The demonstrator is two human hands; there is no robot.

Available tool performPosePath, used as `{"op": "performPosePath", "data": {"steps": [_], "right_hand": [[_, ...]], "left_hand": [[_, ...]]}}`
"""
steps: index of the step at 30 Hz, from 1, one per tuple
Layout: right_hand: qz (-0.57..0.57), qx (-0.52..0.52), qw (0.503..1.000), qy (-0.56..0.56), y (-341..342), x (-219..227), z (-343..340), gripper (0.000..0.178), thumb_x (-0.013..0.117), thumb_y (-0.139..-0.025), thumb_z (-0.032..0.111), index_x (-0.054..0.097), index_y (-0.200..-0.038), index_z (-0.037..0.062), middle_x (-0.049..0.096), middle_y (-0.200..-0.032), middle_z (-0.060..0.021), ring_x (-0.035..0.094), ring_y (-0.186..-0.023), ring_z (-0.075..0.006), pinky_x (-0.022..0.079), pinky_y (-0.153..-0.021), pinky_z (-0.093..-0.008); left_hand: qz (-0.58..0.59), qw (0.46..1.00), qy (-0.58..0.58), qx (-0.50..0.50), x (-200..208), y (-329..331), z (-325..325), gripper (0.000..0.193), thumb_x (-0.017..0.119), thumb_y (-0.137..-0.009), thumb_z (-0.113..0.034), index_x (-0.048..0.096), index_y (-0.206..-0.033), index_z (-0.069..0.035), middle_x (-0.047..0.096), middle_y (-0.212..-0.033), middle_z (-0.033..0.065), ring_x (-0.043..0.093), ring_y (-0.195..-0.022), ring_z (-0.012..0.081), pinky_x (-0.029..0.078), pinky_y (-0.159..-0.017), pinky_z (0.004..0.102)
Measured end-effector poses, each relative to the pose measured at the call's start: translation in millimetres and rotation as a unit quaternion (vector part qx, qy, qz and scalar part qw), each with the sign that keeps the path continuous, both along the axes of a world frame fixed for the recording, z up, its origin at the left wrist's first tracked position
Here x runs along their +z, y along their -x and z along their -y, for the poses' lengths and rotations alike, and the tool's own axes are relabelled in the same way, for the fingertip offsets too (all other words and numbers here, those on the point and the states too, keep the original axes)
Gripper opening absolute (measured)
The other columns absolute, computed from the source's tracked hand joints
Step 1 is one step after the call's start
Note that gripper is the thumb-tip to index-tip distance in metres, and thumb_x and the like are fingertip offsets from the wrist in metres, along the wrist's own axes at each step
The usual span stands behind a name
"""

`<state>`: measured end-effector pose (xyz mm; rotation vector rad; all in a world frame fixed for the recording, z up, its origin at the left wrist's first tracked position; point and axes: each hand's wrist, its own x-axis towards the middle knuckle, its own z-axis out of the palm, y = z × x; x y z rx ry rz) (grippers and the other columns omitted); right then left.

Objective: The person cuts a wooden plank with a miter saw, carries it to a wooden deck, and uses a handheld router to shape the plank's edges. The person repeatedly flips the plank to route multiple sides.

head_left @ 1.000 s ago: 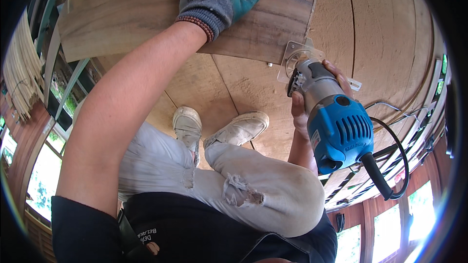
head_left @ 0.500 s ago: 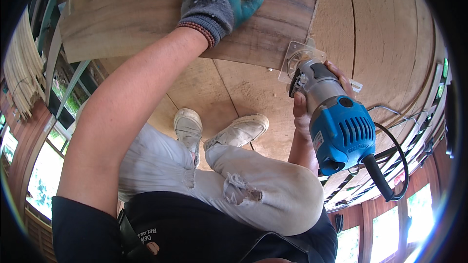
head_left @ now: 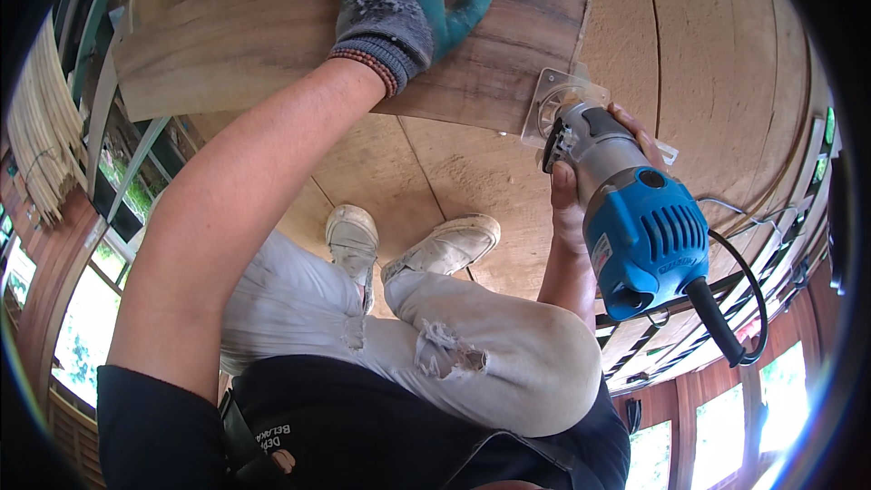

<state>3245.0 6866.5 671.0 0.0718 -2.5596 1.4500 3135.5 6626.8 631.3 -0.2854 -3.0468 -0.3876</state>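
A curved brown wooden board [head_left: 245, 50] lies across the top of the view. My left hand [head_left: 399, 4], in a green-coated grey glove, presses flat on it with the thumb spread away from the fingers. My bare right hand [head_left: 567, 195] is wrapped round a blue and silver trim router [head_left: 644, 227]. Its clear plastic base [head_left: 547, 91] sits at the board's right end, overlapping the lower corner. The body tilts toward me, with a black cord leaving its rear. Much of my right palm is hidden behind the router, and the cutter cannot be made out.
Wide wooden planks [head_left: 726, 82] with dark seams and some sawdust lie beneath the board. My shoes [head_left: 445, 243] rest on them, close to the board's near edge. A bundle of thin pale strips [head_left: 41, 127] stands at the left. Bright windows [head_left: 721, 426] show at the lower right.
The router and my right hand have shifted slightly right, with the rear of the router a little higher in view. My left hand stays put on the board.
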Motion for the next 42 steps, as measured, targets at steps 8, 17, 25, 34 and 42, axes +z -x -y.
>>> {"op": "performPosePath", "data": {"steps": [8, 17, 25, 34, 42], "right_hand": [[-0.038, -0.029, 0.999, -0.003, 26, -3, 5, 0.078, 0.088, -0.077, 0.052, 0.055, -0.129, 0.0048, 0.067, -0.117, -0.0127, 0.065, -0.108, -0.0262, 0.052, -0.097, -0.0387], [-0.005, -0.043, 0.999, 0.002, 38, -5, 7, 0.074, 0.089, -0.079, 0.048, 0.057, -0.128, 0.0025, 0.065, -0.121, -0.0149, 0.065, -0.115, -0.028, 0.053, -0.103, -0.0424], [-0.047, -0.014, 0.997, 0.056, 57, -15, 7, 0.067, 0.088, -0.083, 0.039, 0.055, -0.127, -0.0001, 0.063, -0.122, -0.0152, 0.065, -0.111, -0.0277, 0.056, -0.098, -0.0409], [-0.073, -0.014, 0.989, 0.127, 76, -19, 13, 0.065, 0.088, -0.083, 0.033, 0.054, -0.126, -0.0026, 0.064, -0.121, -0.0164, 0.065, -0.11, -0.0271, 0.056, -0.098, -0.0402], [-0.061, -0.004, 0.992, 0.115, 91, -21, 8, 0.07, 0.09, -0.08, 0.032, 0.053, -0.13, 0.0003, 0.062, -0.122, -0.0145, 0.062, -0.112, -0.0255, 0.052, -0.1, -0.0396]], "left_hand": [[0.014, 1.0, 0.003, 0.004, 2, 1, 0, 0.045, 0.059, -0.092, -0.053, 0.058, -0.093, -0.008, 0.06, -0.098, 0.0201, 0.056, -0.101, 0.0396, 0.033, -0.104, 0.0604], [0.0, 1.0, -0.008, 0.011, 1, 1, -1, 0.046, 0.061, -0.091, -0.053, 0.062, -0.1, -0.007, 0.063, -0.102, 0.0187, 0.057, -0.106, 0.0366, 0.032, -0.107, 0.0604], [0.031, 0.999, -0.025, 0.015, 3, 1, 1, 0.044, 0.061, -0.091, -0.051, 0.062, -0.099, -0.007, 0.064, -0.103, 0.0178, 0.058, -0.107, 0.0357, 0.03, -0.109, 0.0602], [0.029, 0.999, -0.03, 0.014, 3, 3, 1, 0.045, 0.061, -0.091, -0.051, 0.062, -0.099, -0.007, 0.063, -0.102, 0.018, 0.057, -0.108, 0.0355, 0.028, -0.112, 0.0624], [0.035, 0.999, -0.028, 0.013, 6, 3, 0, 0.045, 0.06, -0.091, -0.052, 0.061, -0.099, -0.008, 0.062, -0.102, 0.0169, 0.057, -0.108, 0.0354, 0.029, -0.112, 0.0627]]}}
